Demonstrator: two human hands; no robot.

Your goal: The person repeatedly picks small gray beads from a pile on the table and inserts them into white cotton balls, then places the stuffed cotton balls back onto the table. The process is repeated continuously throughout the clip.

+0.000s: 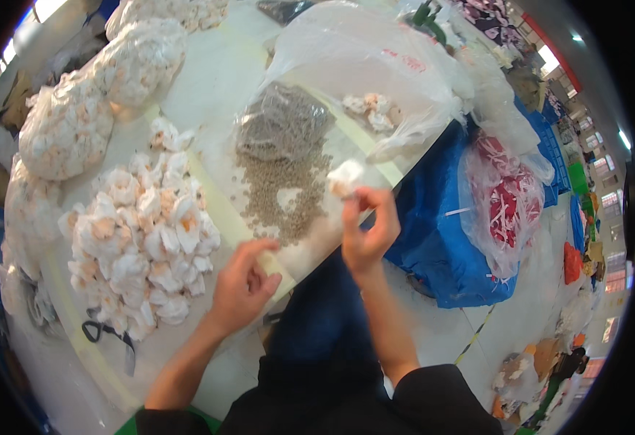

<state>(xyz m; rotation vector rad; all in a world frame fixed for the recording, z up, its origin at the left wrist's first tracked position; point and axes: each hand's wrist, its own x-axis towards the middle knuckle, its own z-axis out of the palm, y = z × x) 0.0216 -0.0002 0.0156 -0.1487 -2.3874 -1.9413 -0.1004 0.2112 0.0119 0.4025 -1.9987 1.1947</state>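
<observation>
My right hand (372, 228) pinches a small white ruffled piece (346, 176) with a peach-coloured base, held above the table's near edge. My left hand (242, 284) hovers by that edge over a pale yellow tape strip (279, 274), fingers curved and thumb apart, with nothing visible in it. Between and beyond the hands, small beige-brown pellets (277, 192) lie spread out, one white piece (287, 197) among them. Behind them rests a clear bag of pellets (282, 123). Left of my left hand is a large heap of white-and-peach ruffled pieces (147, 239).
Stuffed clear bags (67, 134) line the table's far left. Black-handled scissors (110, 337) lie by the heap. A thin white plastic bag (361, 54) holding a few pieces (375, 110) is at the far right. Beside the table stands a blue sack (433, 239) with a bag of red-and-white scraps (502, 196).
</observation>
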